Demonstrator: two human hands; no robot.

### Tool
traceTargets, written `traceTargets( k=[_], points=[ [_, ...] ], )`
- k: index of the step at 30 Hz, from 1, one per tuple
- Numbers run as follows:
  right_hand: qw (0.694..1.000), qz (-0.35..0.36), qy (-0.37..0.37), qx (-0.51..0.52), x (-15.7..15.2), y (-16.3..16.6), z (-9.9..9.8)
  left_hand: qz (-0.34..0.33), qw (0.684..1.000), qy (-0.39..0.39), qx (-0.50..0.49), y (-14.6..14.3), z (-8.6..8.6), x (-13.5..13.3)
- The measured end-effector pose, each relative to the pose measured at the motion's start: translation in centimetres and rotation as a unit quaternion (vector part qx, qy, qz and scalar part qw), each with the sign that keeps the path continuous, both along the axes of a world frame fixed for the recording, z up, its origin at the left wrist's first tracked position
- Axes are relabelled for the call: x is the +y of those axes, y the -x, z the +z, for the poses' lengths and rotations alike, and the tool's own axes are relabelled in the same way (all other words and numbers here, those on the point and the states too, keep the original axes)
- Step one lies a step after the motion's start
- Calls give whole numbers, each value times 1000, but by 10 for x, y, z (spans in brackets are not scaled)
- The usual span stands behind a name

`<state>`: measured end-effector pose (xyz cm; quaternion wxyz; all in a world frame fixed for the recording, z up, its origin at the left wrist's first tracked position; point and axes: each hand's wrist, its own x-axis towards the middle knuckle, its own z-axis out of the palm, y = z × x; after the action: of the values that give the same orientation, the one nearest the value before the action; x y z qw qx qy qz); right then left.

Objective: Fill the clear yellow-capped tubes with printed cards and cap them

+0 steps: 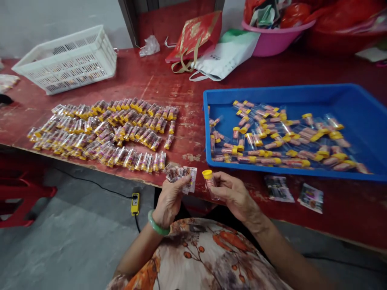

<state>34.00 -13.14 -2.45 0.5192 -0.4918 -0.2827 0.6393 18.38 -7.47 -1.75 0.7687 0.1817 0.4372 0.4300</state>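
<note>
My left hand (171, 197), with a green bangle (157, 224) on the wrist, is closed on a fan of small printed plastic sleeves (181, 175). Close to its right, my right hand (234, 195) pinches a clear tube (211, 187) with a yellow cap and pinkish contents, held upright, cap up. The tube and the sleeves are apart. Many similar yellow-capped tubes (272, 139) lie loose in a blue tray (356, 121) beyond my right hand. To the left, rows of tubes in printed sleeves (121, 125) cover part of the red table (190, 117).
Two small stacks of printed sleeves (278, 188) lie at the table's front edge on the right. A white crate (69, 60) stands back left. Bags (228, 52) and a pink basin (272, 40) sit at the back. A power strip (135, 204) hangs below the edge.
</note>
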Motion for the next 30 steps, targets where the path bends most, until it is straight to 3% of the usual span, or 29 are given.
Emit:
traceTargets(
  k=[15, 22, 30],
  points=[
    [1000, -10, 3, 11, 10, 22, 1, 2, 1000, -6, 1, 16, -11, -18],
    [999, -34, 15, -19, 1, 7, 9, 36, 999, -18, -10, 15, -19, -15],
    [977, 27, -84, -193, -27, 9, 1, 75, 997, 12, -6, 3, -18, -17]
  ],
)
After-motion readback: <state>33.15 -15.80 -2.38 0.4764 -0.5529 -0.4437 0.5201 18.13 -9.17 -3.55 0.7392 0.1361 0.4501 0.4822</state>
